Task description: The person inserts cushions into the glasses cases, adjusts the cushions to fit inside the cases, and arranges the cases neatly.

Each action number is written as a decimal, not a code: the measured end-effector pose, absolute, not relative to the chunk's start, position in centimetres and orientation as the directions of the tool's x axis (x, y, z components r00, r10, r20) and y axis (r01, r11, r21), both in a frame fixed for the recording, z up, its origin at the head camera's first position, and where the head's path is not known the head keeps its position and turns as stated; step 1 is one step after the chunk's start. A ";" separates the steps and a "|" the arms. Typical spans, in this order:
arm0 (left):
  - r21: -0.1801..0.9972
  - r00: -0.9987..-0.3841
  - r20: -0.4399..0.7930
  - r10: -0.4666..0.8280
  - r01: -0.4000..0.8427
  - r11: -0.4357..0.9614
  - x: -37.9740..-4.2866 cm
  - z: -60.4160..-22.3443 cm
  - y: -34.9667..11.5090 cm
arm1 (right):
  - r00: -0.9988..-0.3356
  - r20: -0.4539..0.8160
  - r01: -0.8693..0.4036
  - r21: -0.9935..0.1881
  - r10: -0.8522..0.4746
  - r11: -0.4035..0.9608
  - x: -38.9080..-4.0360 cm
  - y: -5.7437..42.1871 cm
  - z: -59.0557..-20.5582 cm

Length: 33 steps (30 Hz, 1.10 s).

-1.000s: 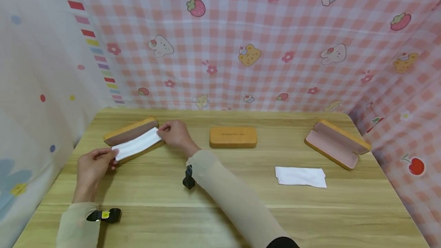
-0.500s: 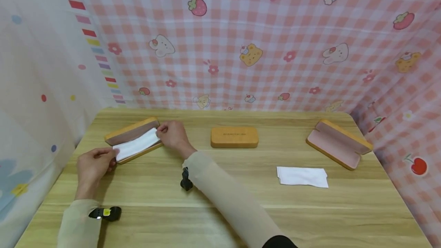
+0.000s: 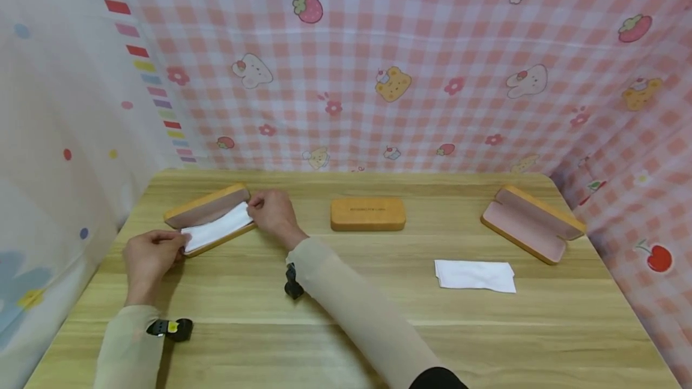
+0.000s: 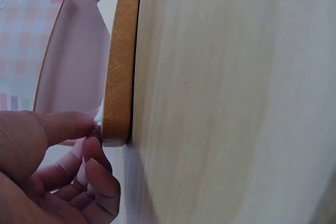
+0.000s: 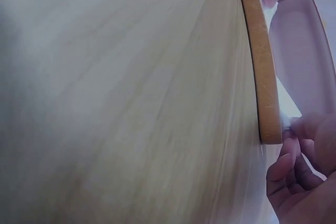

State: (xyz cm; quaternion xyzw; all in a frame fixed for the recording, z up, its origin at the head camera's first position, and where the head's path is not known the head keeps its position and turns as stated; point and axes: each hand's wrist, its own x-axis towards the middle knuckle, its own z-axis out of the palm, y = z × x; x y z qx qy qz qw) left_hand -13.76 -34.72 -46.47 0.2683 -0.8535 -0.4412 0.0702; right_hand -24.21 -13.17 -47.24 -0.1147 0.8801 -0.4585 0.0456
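A folded white cloth lies along the lower half of an open tan glasses case at the table's back left. My left hand pinches the cloth's left end between thumb and fingers, right at the case's near corner. At the other end my right hand pinches the cloth's right end. In the left wrist view the cloth sags between the two hands into the case, behind its tan side wall. The right wrist view shows thumb and fingers holding a cloth corner at the case's end.
A closed tan glasses case stands at the back middle. Another case lies open at the back right, its pink lining showing. In front of that is a second folded white cloth. Patterned curtains border the wooden table.
The cloth has come down into the case's lower half, with both hands still pinching its ends. My left hand has shifted slightly to the right.
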 end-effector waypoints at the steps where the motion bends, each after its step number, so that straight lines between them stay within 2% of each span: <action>1: 0.784 -0.845 -0.112 -0.523 -0.398 0.476 -13.8 -46.5 -34.7 | -0.969 0.024 -0.161 -0.816 -0.246 0.555 -24.2 -13.1 -47.3; 6: 0.789 -0.839 -0.146 -0.524 -0.418 0.450 -13.6 -46.4 -35.1 | -0.960 0.023 -0.179 -0.820 -0.281 0.544 -24.6 -12.3 -47.2; 18: 0.860 -0.822 -0.269 -0.502 -0.440 0.259 -13.8 -45.7 -35.8 | -0.938 0.005 -0.191 -0.840 -0.346 0.507 -25.7 -10.7 -46.4; 21: 0.859 -0.808 -0.290 -0.512 -0.455 0.233 -13.8 -45.5 -36.1 | -0.939 -0.020 -0.166 -0.847 -0.344 0.504 -25.7 -10.7 -46.1; 26: 0.885 -0.786 -0.336 -0.519 -0.452 0.111 -13.8 -45.1 -36.1 | -0.929 -0.101 -0.090 -0.872 -0.356 0.481 -25.6 -10.9 -45.5; 33: 0.902 -0.802 -0.365 -0.473 -0.430 0.034 -14.1 -45.0 -35.8 | -0.906 -0.225 0.013 -0.862 -0.360 0.507 -25.5 -11.4 -44.9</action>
